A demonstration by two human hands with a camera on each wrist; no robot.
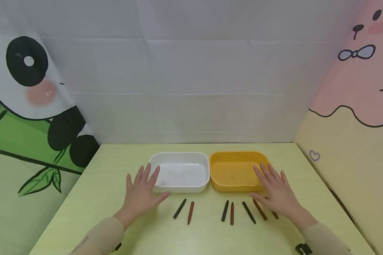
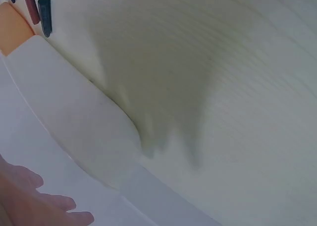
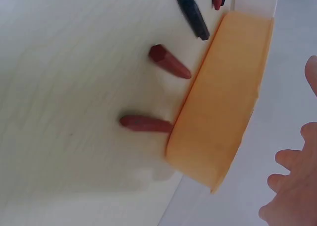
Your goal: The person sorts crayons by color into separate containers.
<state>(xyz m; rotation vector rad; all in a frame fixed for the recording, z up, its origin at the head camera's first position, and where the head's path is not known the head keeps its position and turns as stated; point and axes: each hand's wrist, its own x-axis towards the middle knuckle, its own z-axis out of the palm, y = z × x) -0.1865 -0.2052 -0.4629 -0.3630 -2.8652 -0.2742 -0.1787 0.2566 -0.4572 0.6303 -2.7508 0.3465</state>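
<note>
On table (image 1: 185, 241): two trays (image 1: 178, 190), three dark crayons (image 1: 249, 212), four reddish-brown crayons (image 1: 232, 213).

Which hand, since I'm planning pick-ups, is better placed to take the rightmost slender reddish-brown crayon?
Likely the right hand: in the head view it partly covers that crayon, by the yellow rectangular tray. The left hand is farther off, at the white rectangular tray.

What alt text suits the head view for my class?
A person's left grip and right grip, spread open, hover near a white tray and an orange tray side by side on a table. Three dark crayons and four brown crayons lie in front of the trays.
</note>
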